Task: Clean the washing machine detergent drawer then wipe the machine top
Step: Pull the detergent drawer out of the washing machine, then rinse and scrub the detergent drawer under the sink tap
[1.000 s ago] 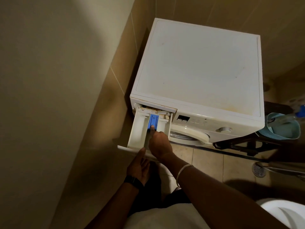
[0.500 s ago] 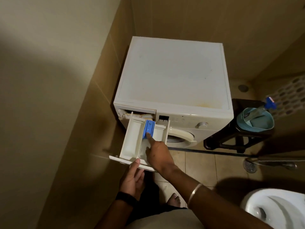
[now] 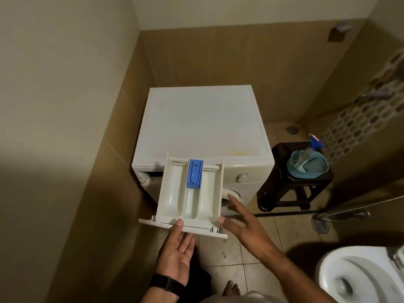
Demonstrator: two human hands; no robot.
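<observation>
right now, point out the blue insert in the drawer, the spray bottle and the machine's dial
blue insert [image 3: 194,173], head view, middle of its top face
spray bottle [image 3: 310,149], head view, on its clear body
dial [image 3: 242,178], head view, centre of the knob

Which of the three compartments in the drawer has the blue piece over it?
The middle compartment of the drawer: the blue insert sits over its far end, while the left and right compartments are plain white.
</observation>
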